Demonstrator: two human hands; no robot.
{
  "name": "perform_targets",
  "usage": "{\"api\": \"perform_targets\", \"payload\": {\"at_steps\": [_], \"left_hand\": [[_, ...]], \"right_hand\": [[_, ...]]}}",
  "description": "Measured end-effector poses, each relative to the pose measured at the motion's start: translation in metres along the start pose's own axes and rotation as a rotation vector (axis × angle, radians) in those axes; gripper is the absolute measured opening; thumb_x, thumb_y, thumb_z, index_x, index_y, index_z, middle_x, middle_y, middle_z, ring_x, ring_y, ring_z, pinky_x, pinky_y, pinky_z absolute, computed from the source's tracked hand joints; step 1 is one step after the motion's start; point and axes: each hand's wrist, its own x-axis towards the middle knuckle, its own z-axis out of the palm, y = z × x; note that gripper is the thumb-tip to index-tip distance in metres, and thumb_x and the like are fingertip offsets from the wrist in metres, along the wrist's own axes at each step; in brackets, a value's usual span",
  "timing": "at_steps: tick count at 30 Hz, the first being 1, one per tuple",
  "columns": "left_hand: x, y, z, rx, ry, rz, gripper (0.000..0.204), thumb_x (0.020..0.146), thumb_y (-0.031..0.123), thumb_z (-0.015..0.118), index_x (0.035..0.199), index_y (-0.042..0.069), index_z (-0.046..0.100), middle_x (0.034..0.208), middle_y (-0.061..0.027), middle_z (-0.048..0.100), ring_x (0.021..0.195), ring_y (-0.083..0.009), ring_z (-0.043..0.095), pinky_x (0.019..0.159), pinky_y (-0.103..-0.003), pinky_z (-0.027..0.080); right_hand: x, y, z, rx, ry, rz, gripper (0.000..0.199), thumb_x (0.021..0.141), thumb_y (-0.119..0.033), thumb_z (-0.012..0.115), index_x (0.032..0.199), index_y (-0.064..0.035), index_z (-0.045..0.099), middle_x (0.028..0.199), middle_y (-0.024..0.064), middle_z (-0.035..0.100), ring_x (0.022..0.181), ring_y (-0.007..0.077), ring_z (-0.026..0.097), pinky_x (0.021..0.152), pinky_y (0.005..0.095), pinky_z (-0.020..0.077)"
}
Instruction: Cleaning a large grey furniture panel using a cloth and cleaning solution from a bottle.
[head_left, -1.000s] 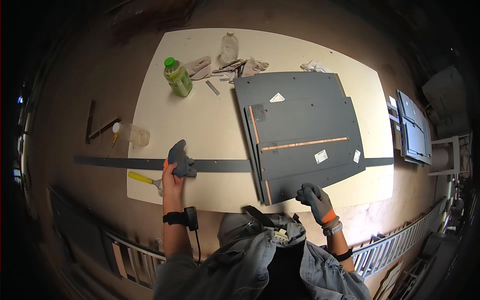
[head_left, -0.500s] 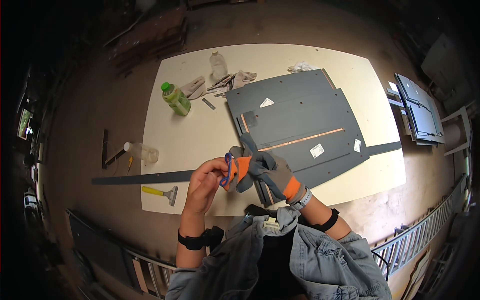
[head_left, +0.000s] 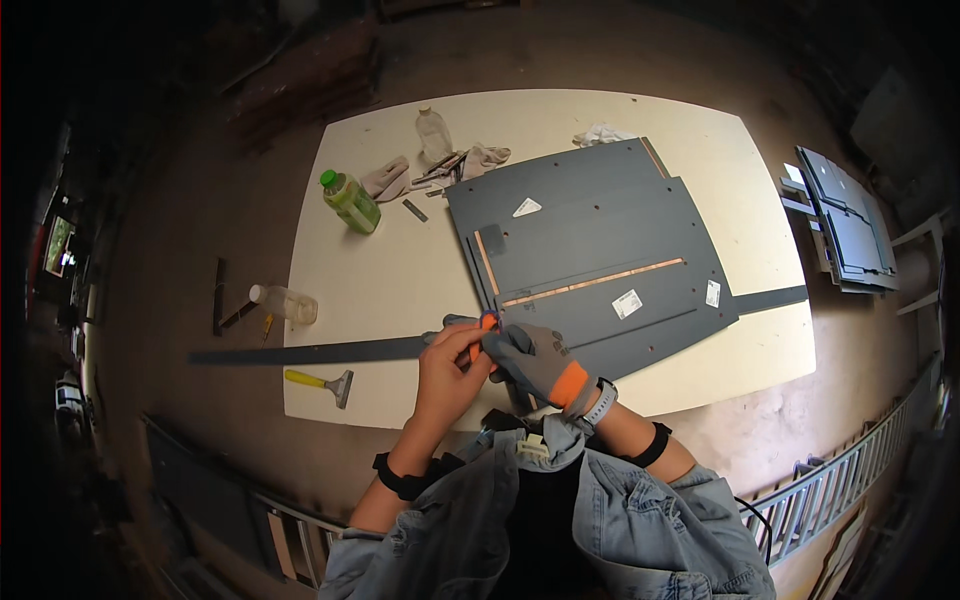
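My bare left hand point(head_left: 447, 376) is closed on the cuff of a loose grey and orange work glove point(head_left: 488, 322). Part of that glove pokes out behind my left fingers; the rest is hidden. My right hand point(head_left: 536, 360) wears a matching work glove and meets the left at the cuff, its fingers bent around it. Both hands are above the near left edge of a stack of dark grey panels point(head_left: 590, 240) with copper-coloured strips and white labels. A long dark grey strip point(head_left: 310, 354) runs out to the left beneath my hands.
On the white table point(head_left: 385, 270) are a green-capped bottle point(head_left: 352, 203), a clear bottle point(head_left: 434, 135), a lying clear bottle point(head_left: 287, 303), a yellow-handled scraper point(head_left: 322, 383) and cloth gloves point(head_left: 387, 180). More panels point(head_left: 848, 215) stand at the right, with a metal ladder point(head_left: 840, 490) nearer me.
The loose glove has turned, its cuff now pinched between both hands and its fingers pointing left. My left hand has moved right, closer to the right hand.
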Motion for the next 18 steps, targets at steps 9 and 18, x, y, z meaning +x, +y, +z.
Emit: {"api": "perform_targets", "payload": {"at_steps": [9, 18], "left_hand": [[-0.008, -0.008, -0.007, 0.676, -0.363, 0.075, 0.024, 0.079, 0.000, 0.046, 0.100, -0.001, 0.059, 0.088, -0.0213, 0.060, 0.077, -0.0387, 0.059, 0.068, -0.045, 0.048], [0.001, 0.010, -0.011, 0.670, -0.531, 0.027, 0.012, 0.076, 0.009, 0.054, 0.085, 0.003, 0.050, 0.067, -0.0200, 0.058, 0.067, -0.0403, 0.057, 0.061, -0.045, 0.045]], "right_hand": [[-0.002, 0.024, -0.011, -0.352, -0.079, -0.046, 0.028, 0.084, -0.030, 0.058, 0.084, -0.0018, 0.061, 0.074, 0.0125, 0.063, 0.069, 0.0275, 0.060, 0.064, 0.0345, 0.0456], [-0.007, 0.023, -0.022, -0.655, -0.099, 0.177, 0.042, 0.079, -0.043, 0.059, 0.097, -0.0050, 0.059, 0.093, 0.0160, 0.063, 0.088, 0.0327, 0.060, 0.075, 0.0384, 0.0465]]}}
